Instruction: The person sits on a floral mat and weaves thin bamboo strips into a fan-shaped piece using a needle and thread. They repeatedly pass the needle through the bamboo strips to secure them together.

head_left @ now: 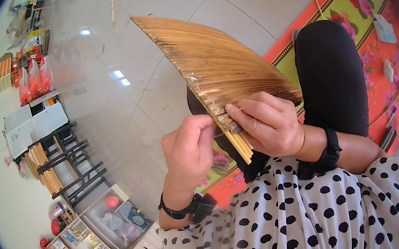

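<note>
Fanning up and to the left from the person's lap, the bamboo-strip fan [211, 66] has its long axis running from the narrow bundled base at lower right to the broad flared edge at upper left. The right hand [269, 124] lies over that base, fingers curled around the gathered strips. The left hand [190, 149], just beside it, is closed with thumb and forefinger pinching a fine thread [235, 112] that spans toward the bundle.
</note>
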`<state>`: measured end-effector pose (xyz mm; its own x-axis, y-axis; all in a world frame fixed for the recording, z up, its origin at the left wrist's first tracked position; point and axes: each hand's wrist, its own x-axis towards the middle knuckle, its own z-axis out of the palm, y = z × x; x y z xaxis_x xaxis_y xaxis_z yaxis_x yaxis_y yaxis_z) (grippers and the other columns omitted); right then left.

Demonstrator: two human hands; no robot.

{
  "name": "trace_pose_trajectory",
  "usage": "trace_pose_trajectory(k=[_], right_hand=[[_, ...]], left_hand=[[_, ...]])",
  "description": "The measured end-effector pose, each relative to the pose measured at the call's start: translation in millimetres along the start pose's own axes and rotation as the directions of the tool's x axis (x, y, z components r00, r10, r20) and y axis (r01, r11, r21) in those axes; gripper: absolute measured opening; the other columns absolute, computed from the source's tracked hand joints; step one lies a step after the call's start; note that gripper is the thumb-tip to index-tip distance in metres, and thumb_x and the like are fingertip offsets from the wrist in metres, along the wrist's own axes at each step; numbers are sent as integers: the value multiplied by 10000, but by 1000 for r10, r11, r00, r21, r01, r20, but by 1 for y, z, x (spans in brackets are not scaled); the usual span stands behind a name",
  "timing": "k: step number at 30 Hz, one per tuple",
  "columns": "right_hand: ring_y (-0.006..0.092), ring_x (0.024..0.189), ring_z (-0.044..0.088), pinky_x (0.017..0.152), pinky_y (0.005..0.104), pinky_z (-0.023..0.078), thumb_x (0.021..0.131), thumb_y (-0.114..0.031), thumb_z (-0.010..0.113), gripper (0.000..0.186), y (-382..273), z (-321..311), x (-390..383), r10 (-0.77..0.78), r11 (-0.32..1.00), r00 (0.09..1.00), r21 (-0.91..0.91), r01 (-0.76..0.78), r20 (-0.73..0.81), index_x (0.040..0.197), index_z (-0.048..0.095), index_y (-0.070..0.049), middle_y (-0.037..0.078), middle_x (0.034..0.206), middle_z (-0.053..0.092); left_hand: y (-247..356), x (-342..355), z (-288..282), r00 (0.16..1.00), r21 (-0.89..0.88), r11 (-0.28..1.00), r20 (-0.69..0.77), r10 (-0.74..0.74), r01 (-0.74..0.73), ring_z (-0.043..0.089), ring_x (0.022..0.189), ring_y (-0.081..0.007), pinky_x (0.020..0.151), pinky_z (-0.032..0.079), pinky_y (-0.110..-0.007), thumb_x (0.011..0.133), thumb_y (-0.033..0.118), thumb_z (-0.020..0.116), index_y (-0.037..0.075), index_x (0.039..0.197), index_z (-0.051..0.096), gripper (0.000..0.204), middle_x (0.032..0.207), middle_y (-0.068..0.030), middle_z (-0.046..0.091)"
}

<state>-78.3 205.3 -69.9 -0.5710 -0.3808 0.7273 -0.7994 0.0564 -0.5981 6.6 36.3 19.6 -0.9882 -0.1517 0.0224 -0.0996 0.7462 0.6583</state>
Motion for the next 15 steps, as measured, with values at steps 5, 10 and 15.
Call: trace_pose_trajectory(k=[5,10,15], right_hand=[[203,721,628,572,293,555,575,-52,767,515,-3,1,1,21,1000,1000,-19,-21,1,1075,729,71,99,971,646],[206,728,634,577,298,559,586,-35,766,503,-4,1,1,13,1000,1000,-12,-13,5,1078,727,69,100,966,647],[223,743,641,584,316,559,616,-3,763,462,-6,1,2,51,999,999,12,-51,9,1074,725,52,95,966,653]], left_hand=[[12,-1,14,973,-203,957,-54,-223,208,697,589,-149,522,518,-276,959,-58,644,-1,999,598,83,715,-83,697],[18,-3,20,956,-287,933,-129,-263,218,701,622,-125,540,529,-270,982,-54,617,-11,1061,466,176,733,-79,703],[15,-2,18,991,-255,964,-92,-101,75,628,656,-96,574,505,-262,980,-86,573,5,1107,422,216,795,-87,664]])
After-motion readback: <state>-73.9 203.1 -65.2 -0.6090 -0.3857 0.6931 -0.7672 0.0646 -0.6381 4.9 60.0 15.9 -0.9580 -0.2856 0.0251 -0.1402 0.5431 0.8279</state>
